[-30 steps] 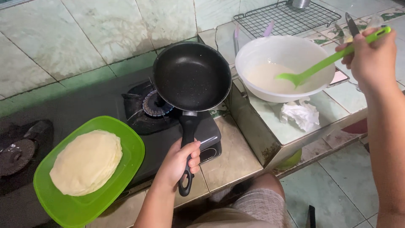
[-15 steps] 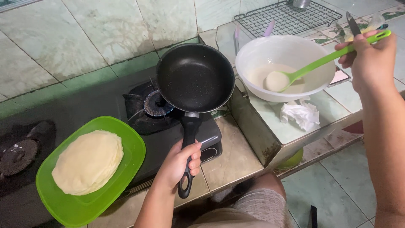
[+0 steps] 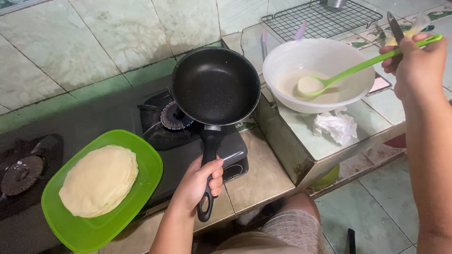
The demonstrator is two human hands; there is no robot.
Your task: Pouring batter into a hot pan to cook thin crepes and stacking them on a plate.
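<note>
Pale green tiles back the low cooking counter (image 3: 263, 174) where I work. My left hand (image 3: 197, 181) is wrapped tight around the handle of the black frying pan (image 3: 215, 85), held just above the gas burner (image 3: 173, 117), with a green plate (image 3: 146, 164) of stacked crepes (image 3: 99, 181) beside it. My right hand (image 3: 416, 63) pinches the green ladle (image 3: 351, 73), its batter-filled scoop inside the white mixing bowl (image 3: 325, 54).

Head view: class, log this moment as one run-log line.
left hand: grips black frying pan handle | right hand: holds green plastic ladle, batter-filled, in white bowl
</note>
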